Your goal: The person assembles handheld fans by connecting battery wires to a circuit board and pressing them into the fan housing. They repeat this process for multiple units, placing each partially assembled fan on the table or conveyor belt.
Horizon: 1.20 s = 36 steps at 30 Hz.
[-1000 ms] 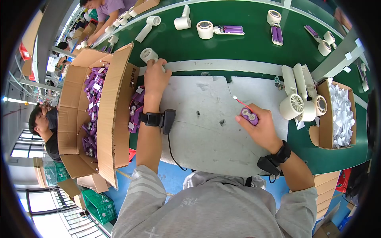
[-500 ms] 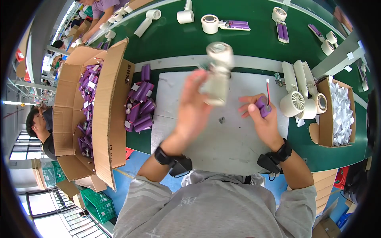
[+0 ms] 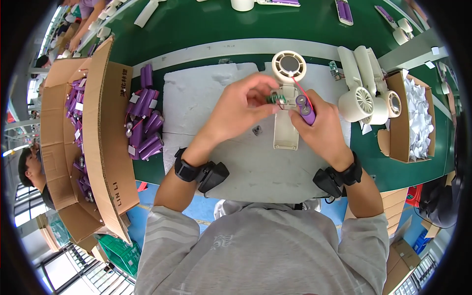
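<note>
An open white handheld fan housing point(image 3: 285, 132) lies on the pale mat point(image 3: 211, 162) in front of me, its round head point(image 3: 289, 59) pointing away. My left hand point(image 3: 241, 105) pinches a small green circuit board point(image 3: 276, 99) at the housing's neck; thin wires show beside it. My right hand point(image 3: 324, 125) is closed around a purple battery pack point(image 3: 307, 113) with a red lead, held over the housing's right side. Part of the housing is hidden by the fingers. A small dark piece point(image 3: 257, 130) lies on the mat to the left.
At left stands a tall cardboard box point(image 3: 110, 147) of purple batteries, with more batteries point(image 3: 145, 118) piled beside it. White fan housings point(image 3: 358, 105) and a carton of white paper pieces point(image 3: 419, 120) stand at right. Fan units point(image 3: 278, 2) lie beyond the grey rail point(image 3: 196, 52).
The fan housing has gone from my raised left hand down onto the mat. My left fingers now pinch the circuit board. My right hand has brought the battery pack leftward to the housing.
</note>
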Motion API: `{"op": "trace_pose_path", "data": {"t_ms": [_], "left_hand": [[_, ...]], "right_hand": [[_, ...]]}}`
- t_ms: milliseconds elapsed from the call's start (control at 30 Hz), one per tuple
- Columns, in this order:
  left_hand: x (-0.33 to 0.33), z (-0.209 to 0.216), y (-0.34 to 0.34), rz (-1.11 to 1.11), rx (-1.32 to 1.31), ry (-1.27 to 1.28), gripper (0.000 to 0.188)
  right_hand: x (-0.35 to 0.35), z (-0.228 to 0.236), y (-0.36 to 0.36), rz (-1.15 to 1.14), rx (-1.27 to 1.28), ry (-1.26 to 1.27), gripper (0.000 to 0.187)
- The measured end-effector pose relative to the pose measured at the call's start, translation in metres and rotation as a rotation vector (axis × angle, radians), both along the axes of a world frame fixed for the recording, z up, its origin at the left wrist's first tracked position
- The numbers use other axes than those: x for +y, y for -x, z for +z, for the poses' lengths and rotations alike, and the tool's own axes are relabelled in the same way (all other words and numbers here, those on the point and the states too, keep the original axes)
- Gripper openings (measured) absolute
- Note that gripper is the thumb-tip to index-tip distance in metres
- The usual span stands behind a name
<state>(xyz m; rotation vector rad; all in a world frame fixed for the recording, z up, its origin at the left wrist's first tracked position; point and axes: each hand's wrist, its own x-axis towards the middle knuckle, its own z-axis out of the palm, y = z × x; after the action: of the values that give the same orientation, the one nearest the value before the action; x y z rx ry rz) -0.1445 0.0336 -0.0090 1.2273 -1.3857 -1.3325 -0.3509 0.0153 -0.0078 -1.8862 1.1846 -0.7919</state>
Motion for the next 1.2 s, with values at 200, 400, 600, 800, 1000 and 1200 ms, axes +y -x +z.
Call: {"op": "trace_pose_path", "data": {"t_ms": [200,400,600,800,1000,1200], "left_hand": [[0.007,0.001,-0.005,-0.159,-0.116,0.027,0.022],[0.009,-0.003,-0.007,-0.145,-0.068,0.053,0.026],[0.010,-0.005,-0.003,-0.059,-0.025,0.144,0.024],[0.009,-0.006,-0.010,-0.103,-0.141,0.283,0.025],[0.011,0.002,-0.005,-0.124,-0.059,0.286,0.023],[0.016,-0.003,0.005,-0.097,-0.016,0.264,0.023]], "right_hand": [[0.001,-0.001,-0.002,0.066,-0.068,0.283,0.022],[-0.002,-0.005,-0.007,0.181,0.016,0.445,0.028],[0.003,-0.004,-0.009,0.172,0.044,0.422,0.031],[0.004,-0.003,-0.011,0.213,0.081,0.408,0.026],[0.005,-0.001,-0.011,0.201,0.070,0.400,0.028],[0.003,-0.001,-0.005,0.265,0.032,0.322,0.024]]}}
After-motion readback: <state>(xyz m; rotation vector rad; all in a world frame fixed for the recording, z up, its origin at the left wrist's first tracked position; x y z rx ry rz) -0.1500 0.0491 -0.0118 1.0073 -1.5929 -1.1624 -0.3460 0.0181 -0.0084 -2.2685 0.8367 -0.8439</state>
